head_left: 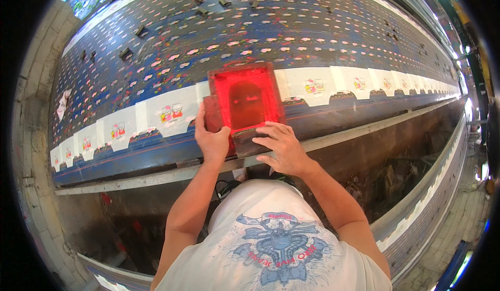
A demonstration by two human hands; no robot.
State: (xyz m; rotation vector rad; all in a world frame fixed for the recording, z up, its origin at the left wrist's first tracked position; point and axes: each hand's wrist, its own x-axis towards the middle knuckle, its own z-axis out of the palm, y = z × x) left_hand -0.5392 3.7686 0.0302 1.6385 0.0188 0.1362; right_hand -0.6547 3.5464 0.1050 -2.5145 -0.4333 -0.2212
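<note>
A red-stained screen printing frame (277,90) sits over the row of pale cut pieces at the near edge of the long table. A smooth dark red window (246,103) fills its middle. My left hand (212,141) is closed on the frame's left near corner, thumb on the near side and fingers along a dark red side piece (212,115). With bent fingers, somewhat apart, my right hand (284,148) holds the worn wooden near bar (246,144) of the frame. The pale piece beneath the frame is mostly hidden.
Printed pale pieces (172,115) run left along the table edge, and more (359,84) run right. The dark table top (208,64) is speckled with coloured marks and carries small dark blocks (125,54). A ledge (130,181) runs before me; another long table (424,207) stands at right.
</note>
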